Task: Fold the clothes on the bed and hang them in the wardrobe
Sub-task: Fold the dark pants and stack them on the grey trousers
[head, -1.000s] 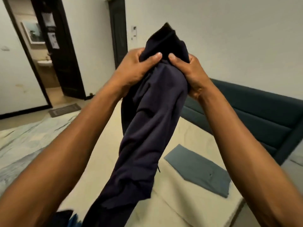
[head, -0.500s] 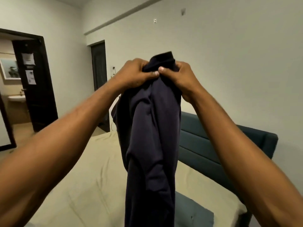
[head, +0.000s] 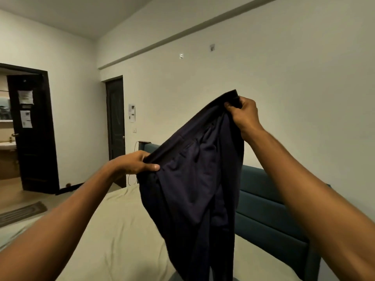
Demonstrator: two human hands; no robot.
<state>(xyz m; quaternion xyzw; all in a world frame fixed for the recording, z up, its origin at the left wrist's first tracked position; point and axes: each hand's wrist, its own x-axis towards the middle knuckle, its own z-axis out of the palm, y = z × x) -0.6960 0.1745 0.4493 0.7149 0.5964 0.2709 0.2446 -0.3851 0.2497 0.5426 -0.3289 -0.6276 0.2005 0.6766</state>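
Beige bedsheet (head: pixel 121 240) and a teal headboard (head: pixel 269 216) lie below dark navy trousers (head: pixel 194 189), held up in the air; left hand (head: pixel 134 163) and right hand (head: pixel 244 114) each grip the waistband, stretched between them.

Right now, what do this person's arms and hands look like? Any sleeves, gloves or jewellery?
Both forearms are bare from the frame's lower edge up to the wrists, with no sleeve in view. The left hand and the right hand wear no gloves, and no watch, bracelet or ring shows on them.
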